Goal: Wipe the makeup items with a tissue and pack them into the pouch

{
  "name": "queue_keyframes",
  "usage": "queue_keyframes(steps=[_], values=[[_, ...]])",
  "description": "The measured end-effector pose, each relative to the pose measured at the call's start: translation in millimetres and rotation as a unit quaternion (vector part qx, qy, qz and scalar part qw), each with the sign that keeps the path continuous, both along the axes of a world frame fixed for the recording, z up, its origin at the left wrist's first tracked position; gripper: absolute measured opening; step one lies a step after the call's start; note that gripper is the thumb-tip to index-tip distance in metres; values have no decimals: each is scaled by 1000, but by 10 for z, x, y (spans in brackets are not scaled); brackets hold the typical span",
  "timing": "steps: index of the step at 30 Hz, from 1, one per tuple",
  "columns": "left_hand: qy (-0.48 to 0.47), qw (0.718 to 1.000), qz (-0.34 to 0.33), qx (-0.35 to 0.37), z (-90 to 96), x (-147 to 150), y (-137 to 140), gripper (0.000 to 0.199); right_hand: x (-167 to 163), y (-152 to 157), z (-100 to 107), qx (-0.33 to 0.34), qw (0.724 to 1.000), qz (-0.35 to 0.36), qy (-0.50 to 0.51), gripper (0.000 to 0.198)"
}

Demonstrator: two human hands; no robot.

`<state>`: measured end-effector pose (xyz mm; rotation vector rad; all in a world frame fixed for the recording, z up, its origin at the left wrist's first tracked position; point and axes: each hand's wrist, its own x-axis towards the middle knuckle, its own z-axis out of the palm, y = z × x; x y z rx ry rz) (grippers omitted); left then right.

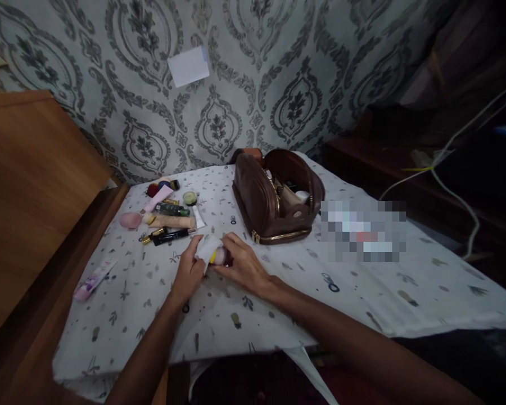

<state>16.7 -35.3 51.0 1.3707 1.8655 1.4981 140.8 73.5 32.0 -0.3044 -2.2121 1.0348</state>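
Over the middle of the table my left hand (190, 265) grips a white wipe (209, 246), pressing it against a small round container (220, 256) with a yellow band. My right hand (242, 260) is closed around the other side of that container. Its label and exact kind are too small to make out. Just beyond my hands lie a white tube (198, 216), a beige tube (177, 221), a black tube (172, 236) and a dark green bottle (172, 210). A brown toiletry bag (257, 197) stands open behind my right hand, with several items inside.
A pink brush (130, 220) and a small green-lidded jar (189, 198) lie at the back left. Nearer the left edge is a pink and white packet (93, 279). A pixelated patch hides something on the right. A wooden panel (37, 197) borders the table's left side.
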Motion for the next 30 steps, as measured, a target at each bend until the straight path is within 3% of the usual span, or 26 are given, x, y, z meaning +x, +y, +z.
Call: queue_keyframes(steps=[4,8,12,17,24,30], values=[[-58,998,3,-24,-23,-2,9,23,-23,12,-23,-27,999,-11,16,38],[-96,994,17,-43,-50,3,14,22,-46,2,-35,-143,990,-11,12,50],[-107,994,26,-25,-77,3,17,21,-71,-14,-43,-285,958,8,15,59],[-93,995,44,-4,-70,53,2,23,-96,-16,-21,-410,909,57,53,60],[-126,985,117,10,-67,80,16,45,-73,-41,60,-488,865,110,48,52],[-165,983,81,0,-130,65,25,43,-94,-55,28,-554,824,101,71,52]])
